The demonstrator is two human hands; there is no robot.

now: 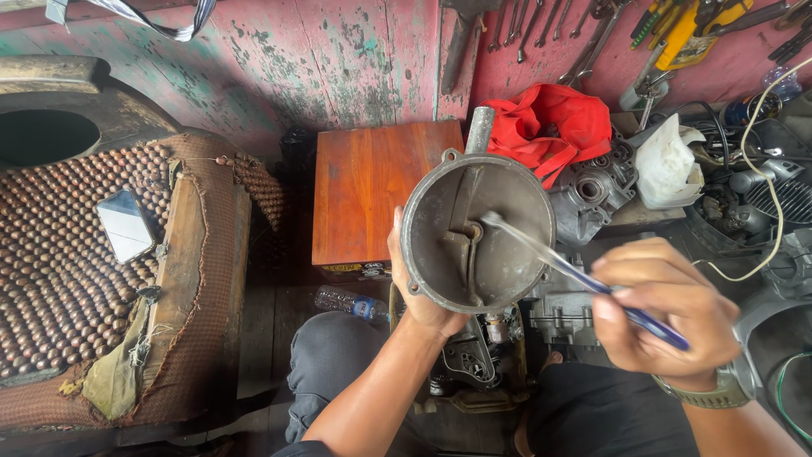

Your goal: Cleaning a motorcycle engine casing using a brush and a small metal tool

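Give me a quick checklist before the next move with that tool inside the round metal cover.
1. Left hand grips the round metal cover at its lower rim: ok.
2. Right hand closed on the blue-handled tool: ok.
3. Tool tip reaches the centre of the cover: ok.
4. Cover's inside faces the camera: ok.
5. Tip seated on a fastener: cannot tell.
6. Engine parts sit close behind the cover: not ok.

Place: we see a small repair workshop for engines.
Wall: we note peeling pink boards (279, 68) hung with wrenches (541, 21) and pliers (689, 30).
Parts: we find engine casings (592, 199) and a finned cylinder (782, 199) lying about.
Clutter: we spot a red rag (554, 127), loose cables (753, 169) and a worn beaded seat (59, 262).
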